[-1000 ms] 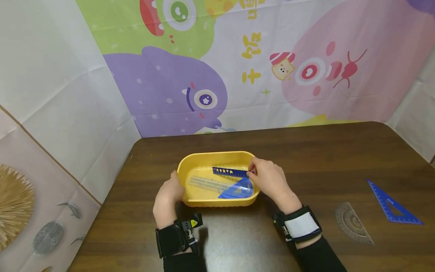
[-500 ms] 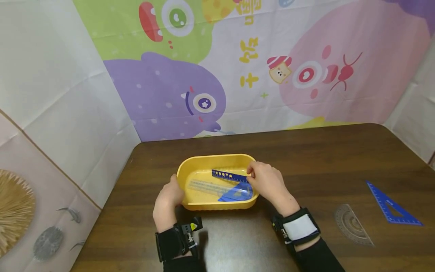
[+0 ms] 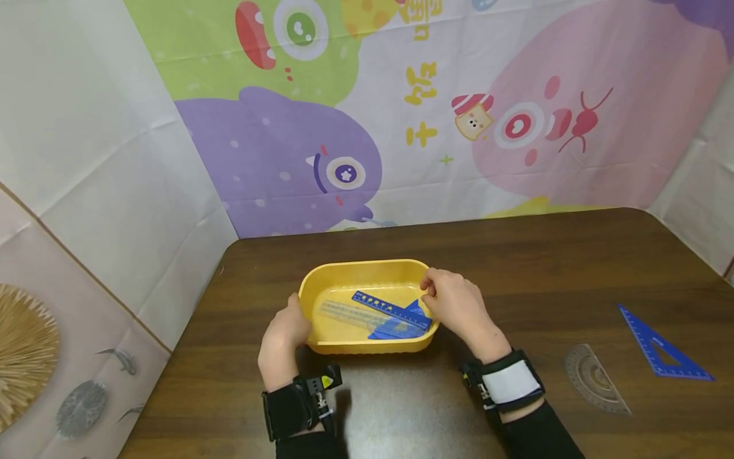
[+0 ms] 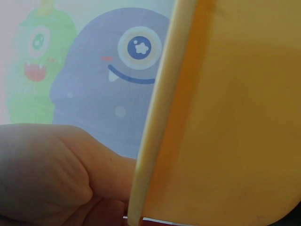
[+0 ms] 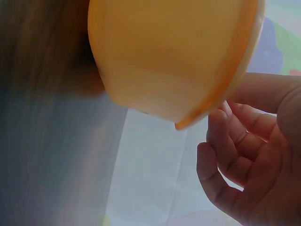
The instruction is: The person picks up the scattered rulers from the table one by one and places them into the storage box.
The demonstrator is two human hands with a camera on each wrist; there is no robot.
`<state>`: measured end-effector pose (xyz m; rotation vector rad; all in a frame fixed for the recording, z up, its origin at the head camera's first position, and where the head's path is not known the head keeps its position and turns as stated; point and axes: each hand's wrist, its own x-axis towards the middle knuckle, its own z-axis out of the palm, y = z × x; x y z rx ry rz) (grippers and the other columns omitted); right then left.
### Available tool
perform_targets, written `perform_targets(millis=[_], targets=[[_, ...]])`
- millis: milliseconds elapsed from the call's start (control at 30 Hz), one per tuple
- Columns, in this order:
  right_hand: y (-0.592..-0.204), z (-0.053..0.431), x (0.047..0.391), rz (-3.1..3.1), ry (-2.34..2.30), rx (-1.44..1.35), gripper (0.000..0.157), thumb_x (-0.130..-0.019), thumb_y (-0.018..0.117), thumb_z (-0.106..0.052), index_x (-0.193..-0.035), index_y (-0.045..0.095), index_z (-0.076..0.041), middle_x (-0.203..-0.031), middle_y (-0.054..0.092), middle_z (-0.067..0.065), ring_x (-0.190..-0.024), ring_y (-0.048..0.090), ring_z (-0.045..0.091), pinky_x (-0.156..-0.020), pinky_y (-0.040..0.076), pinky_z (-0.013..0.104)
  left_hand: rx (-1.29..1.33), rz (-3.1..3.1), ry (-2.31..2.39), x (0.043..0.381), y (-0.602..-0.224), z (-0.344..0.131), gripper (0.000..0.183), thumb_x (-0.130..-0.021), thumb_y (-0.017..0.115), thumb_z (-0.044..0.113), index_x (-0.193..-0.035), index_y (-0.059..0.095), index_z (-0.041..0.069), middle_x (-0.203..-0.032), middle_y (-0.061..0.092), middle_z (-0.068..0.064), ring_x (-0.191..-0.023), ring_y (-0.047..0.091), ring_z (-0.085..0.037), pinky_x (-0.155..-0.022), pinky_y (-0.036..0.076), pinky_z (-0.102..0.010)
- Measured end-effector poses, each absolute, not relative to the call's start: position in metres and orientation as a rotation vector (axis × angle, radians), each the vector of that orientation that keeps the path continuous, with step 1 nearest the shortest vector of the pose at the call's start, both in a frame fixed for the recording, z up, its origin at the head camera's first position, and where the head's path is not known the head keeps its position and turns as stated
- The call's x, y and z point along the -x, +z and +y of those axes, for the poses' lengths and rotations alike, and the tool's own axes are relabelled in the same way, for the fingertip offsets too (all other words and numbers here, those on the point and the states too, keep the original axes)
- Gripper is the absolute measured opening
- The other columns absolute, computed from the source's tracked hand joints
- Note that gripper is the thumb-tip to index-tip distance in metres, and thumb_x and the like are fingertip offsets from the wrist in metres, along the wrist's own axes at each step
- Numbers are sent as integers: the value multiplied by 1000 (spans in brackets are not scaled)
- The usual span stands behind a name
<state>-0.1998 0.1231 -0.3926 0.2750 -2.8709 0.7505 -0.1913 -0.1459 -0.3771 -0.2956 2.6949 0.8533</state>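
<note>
A yellow plastic basin stands on the table in the head view. My left hand holds its left end, with the thumb at the rim in the left wrist view. Inside, a blue ruler with cut-out shapes lies slanted across a clear ruler and a blue set square. Over the basin's right end is my right hand, its fingers loosely bent and holding nothing. In the right wrist view, the tip of one digit disappears behind the rim.
On the brown table to the right lie a clear protractor and a blue triangular set square. A cartoon-printed cloth hangs behind the table's far edge, and white cloth stands at the left.
My right hand has let go of the blue ruler. The ruler now lies lower in the basin, its right end tipped toward the near side. The left hand keeps its place.
</note>
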Motion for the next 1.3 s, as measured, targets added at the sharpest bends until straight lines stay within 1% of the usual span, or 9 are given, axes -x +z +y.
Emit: perform_targets(millis=[233, 333, 433, 800, 933, 1033, 1300], targets=[[-391, 142, 203, -2847, 758, -230, 14, -81, 65, -14, -92, 63, -6, -75, 57, 3, -59, 49, 16, -52, 41, 27, 279, 2711, 842, 191, -376, -146, 64, -85, 42, 0, -141, 12, -3, -85, 49, -15, -69, 49, -24, -57, 36, -29], [-390, 150, 204, -2846, 758, -204, 14, -81, 64, -14, -93, 62, -7, -75, 58, 3, -60, 50, 16, -52, 42, 28, 274, 2715, 841, 190, -376, -146, 64, -85, 42, 0, -141, 12, -4, -83, 49, -15, -68, 49, -24, -56, 36, -29], [-388, 157, 204, -2866, 770, -174, 15, -82, 64, -14, -95, 62, -7, -78, 60, 4, -61, 51, 17, -53, 42, 29, 274, 2712, 847, 189, -375, -146, 64, -85, 42, 0, -141, 12, -5, -82, 48, -15, -66, 48, -24, -56, 36, -28], [-388, 189, 203, -2901, 789, -49, 19, -84, 61, -18, -99, 60, -5, -82, 60, 8, -65, 53, 20, -52, 40, 31, 270, 2708, 854, 188, -373, -146, 62, -86, 42, 0, -141, 13, -4, -84, 48, -15, -69, 49, -24, -58, 36, -29], [-388, 207, 201, -2902, 788, 3, 22, -84, 60, -19, -101, 59, -5, -87, 60, 9, -70, 56, 23, -54, 41, 36, 266, 2710, 847, 189, -373, -145, 62, -86, 41, 0, -141, 12, -4, -87, 49, -16, -71, 49, -25, -59, 37, -30], [-388, 218, 200, -2908, 791, 39, 25, -85, 60, -19, -104, 59, -3, -91, 60, 11, -76, 57, 27, -58, 42, 40, 267, 2710, 838, 190, -372, -144, 63, -86, 41, 0, -142, 11, -4, -89, 49, -16, -73, 50, -25, -60, 37, -30], [-391, 234, 199, -2915, 767, 115, 26, -84, 59, -17, -105, 57, -1, -97, 59, 17, -86, 57, 34, -65, 42, 45, 265, 2714, 816, 191, -374, -145, 61, -87, 40, 2, -141, 11, -5, -89, 49, -17, -74, 49, -25, -63, 37, -32]])
